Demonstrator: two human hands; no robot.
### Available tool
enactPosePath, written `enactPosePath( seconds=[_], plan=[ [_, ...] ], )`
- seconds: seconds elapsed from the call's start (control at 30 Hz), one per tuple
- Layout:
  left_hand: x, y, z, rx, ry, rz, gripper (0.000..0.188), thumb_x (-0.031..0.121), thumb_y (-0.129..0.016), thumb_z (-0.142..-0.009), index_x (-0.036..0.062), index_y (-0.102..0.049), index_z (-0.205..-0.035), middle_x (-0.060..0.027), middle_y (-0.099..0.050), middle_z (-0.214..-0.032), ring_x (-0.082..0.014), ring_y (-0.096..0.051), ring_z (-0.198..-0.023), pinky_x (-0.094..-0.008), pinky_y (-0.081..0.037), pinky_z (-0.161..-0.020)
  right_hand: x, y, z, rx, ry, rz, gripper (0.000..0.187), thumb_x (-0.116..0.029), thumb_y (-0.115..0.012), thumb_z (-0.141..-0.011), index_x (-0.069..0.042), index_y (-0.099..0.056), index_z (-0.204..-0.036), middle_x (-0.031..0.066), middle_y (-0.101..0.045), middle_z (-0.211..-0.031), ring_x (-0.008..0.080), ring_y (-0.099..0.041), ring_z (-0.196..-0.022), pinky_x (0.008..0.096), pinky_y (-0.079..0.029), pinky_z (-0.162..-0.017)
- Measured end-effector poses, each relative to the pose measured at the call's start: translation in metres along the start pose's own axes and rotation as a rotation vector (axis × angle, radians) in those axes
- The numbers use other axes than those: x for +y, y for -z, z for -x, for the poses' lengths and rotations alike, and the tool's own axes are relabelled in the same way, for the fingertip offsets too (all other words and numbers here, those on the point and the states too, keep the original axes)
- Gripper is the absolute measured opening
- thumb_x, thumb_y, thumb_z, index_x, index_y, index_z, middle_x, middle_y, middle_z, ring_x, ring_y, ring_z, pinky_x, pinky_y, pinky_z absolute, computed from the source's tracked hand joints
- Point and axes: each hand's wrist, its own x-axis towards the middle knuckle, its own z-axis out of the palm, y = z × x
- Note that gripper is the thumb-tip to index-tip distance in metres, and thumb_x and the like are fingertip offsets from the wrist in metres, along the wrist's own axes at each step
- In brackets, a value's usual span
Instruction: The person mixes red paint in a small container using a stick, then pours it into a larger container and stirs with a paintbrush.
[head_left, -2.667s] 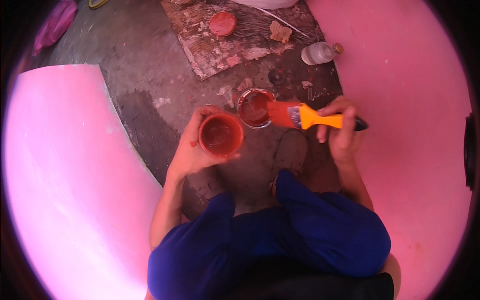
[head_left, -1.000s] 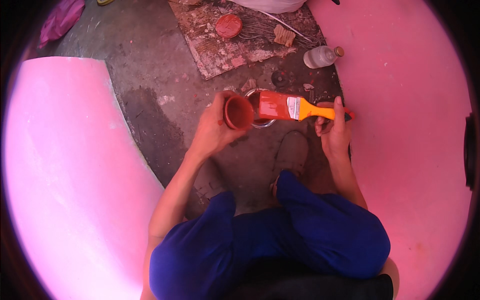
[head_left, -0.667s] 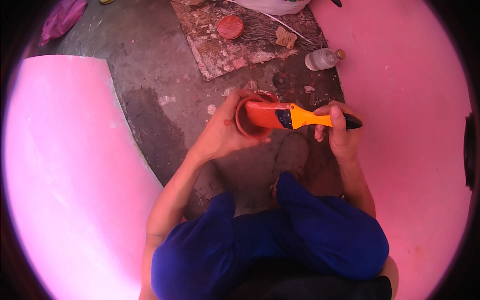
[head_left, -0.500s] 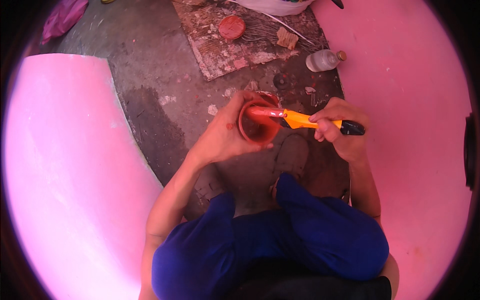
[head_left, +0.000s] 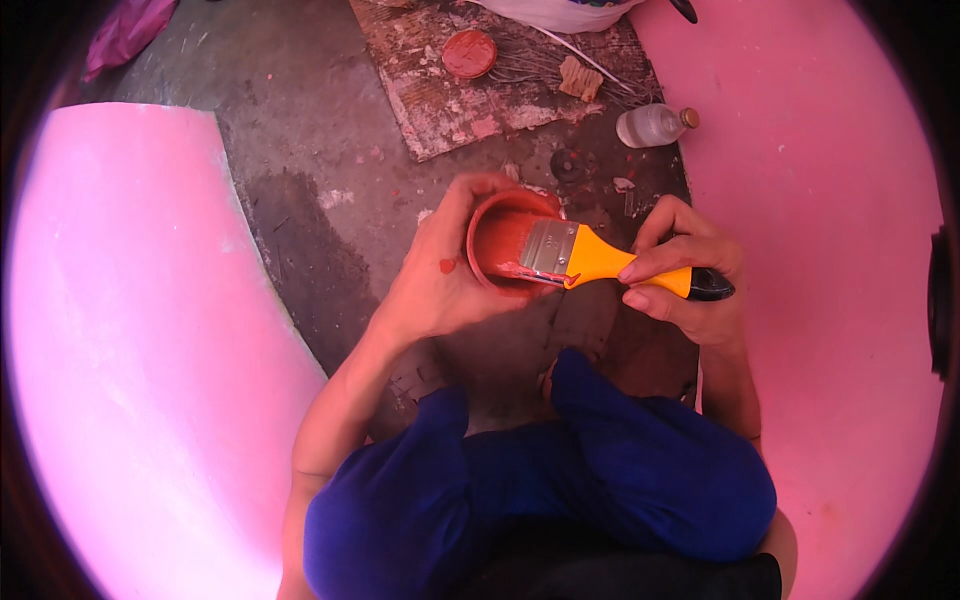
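Observation:
My left hand [head_left: 445, 260] is wrapped round a small round paint can [head_left: 478, 215] whose inside is coated with red paint. The can tilts, its mouth facing up toward me and to the right. In my right hand [head_left: 690, 270] is a flat paintbrush [head_left: 600, 255] with a yellow handle, black end and metal ferrule. I pinch the handle between thumb and fingers. The bristles are inside the can's mouth, reddened with paint, and the ferrule lies across the rim. A red paint spot marks the back of my left hand.
Pink panels [head_left: 130, 300] curve up on the left, with another pink surface [head_left: 820, 300] on the right. Ahead, a stained board [head_left: 430, 110] bears a red round lid [head_left: 468, 54] and a crumpled brown scrap [head_left: 580, 78]. A clear bottle [head_left: 652, 125] lies near the right surface.
The paintbrush has turned from edge-on to show its flat face and ferrule. The can has shifted slightly left, and my right hand's fingers have changed position on the handle.

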Motion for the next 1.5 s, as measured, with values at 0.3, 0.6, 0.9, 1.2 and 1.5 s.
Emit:
enactPosePath(
  seconds=[0.3,0.6,0.9,1.2,1.5],
  plan=[
    [-0.017,-0.004,0.005,0.023,-0.098,0.126,0.094,0.015,-0.1,-0.06,0.0009,-0.047,-0.136,-0.0151,-0.064,-0.133,-0.0244,-0.065,-0.124,-0.0392,-0.052,-0.108,-0.009,-0.016,0.006,0.116,-0.14,-0.042,0.012,-0.002,-0.073,-0.091,0.004,-0.07,-0.101,0.0119,-0.07,-0.082,0.0154,-0.072,-0.07,0.0256,-0.057,-0.063],
    [-0.02,-0.006,0.008,0.069,-0.211,0.022,0.092,0.022,-0.103,-0.058,0.0016,-0.052,-0.132,-0.0145,-0.065,-0.132,-0.0261,-0.067,-0.12,-0.0379,-0.053,-0.103,-0.025,-0.009,0.0,0.087,-0.066,0.138,0.012,0.004,-0.077,-0.082,0.004,-0.075,-0.094,0.0092,-0.073,-0.074,0.0141,-0.073,-0.064,0.0268,-0.053,-0.058],
    [-0.022,-0.006,0.011,0.072,-0.205,-0.002,0.091,0.021,-0.104,-0.06,0.003,-0.052,-0.133,-0.0143,-0.067,-0.128,-0.0251,-0.068,-0.118,-0.0381,-0.054,-0.103,-0.029,-0.005,0.002,0.102,-0.103,0.14,0.014,0.006,-0.076,-0.08,0.004,-0.074,-0.093,0.01,-0.072,-0.073,0.0159,-0.072,-0.062,0.0276,-0.052,-0.057],
    [-0.029,-0.01,0.009,0.147,-0.277,0.071,0.078,0.022,-0.101,-0.067,0.0054,-0.056,-0.128,-0.0137,-0.071,-0.122,-0.0328,-0.075,-0.108,-0.0403,-0.06,-0.09,-0.029,-0.003,0.004,0.129,-0.095,0.162,0.009,0.004,-0.076,-0.078,0.001,-0.07,-0.084,0.0112,-0.072,-0.073,0.0175,-0.071,-0.059,0.0289,-0.052,-0.055],
    [-0.028,-0.006,0.01,0.127,-0.265,0.026,0.08,0.021,-0.102,-0.064,0.0055,-0.056,-0.127,-0.0138,-0.071,-0.121,-0.0342,-0.074,-0.108,-0.0417,-0.06,-0.09,-0.03,0.001,0.003,0.13,-0.061,0.182,0.009,0.002,-0.076,-0.078,0.002,-0.071,-0.086,0.0103,-0.071,-0.072,0.017,-0.069,-0.058,0.0288,-0.049,-0.054]
  ],
)
